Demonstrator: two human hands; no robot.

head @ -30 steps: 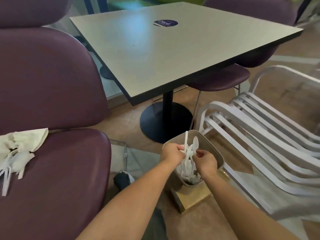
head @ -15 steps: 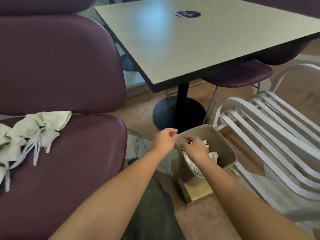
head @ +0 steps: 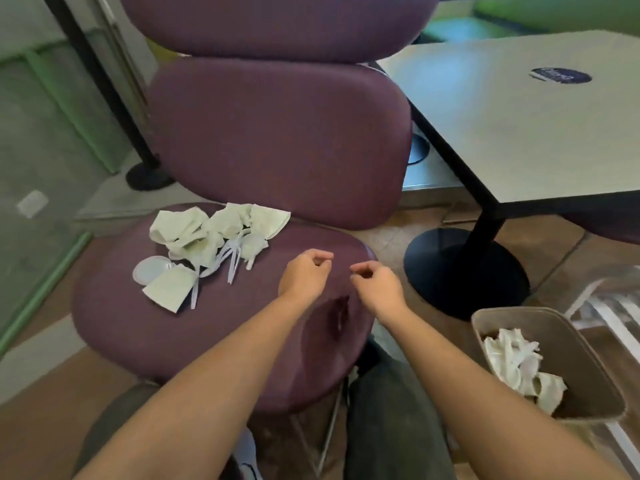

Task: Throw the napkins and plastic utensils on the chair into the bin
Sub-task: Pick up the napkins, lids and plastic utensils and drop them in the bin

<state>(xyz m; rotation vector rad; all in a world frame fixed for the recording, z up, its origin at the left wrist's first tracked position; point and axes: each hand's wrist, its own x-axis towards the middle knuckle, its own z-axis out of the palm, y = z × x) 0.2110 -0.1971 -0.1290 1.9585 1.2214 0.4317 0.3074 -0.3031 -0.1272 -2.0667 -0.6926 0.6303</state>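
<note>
Nearest, at the lower right, the tan bin (head: 585, 372) stands on the floor with crumpled white napkins and plastic pieces piled inside it (head: 519, 367). Over the front of the maroon chair seat (head: 145, 327), the left hand (head: 304, 275) and right hand (head: 377, 284) hover close together, fingers loosely curled, holding nothing. Farther back on the seat lie the napkins (head: 207, 230), mixed with white plastic utensils (head: 232, 261) and a round clear lid (head: 150, 270).

napkins (head: 211, 233) and plastic utensils (head: 232, 258) lie on the chair (head: 173, 327) seat, toward its left rear. the bin (head: 568, 344) stands right of the chair, before the table (head: 519, 133), with napkins inside.
</note>
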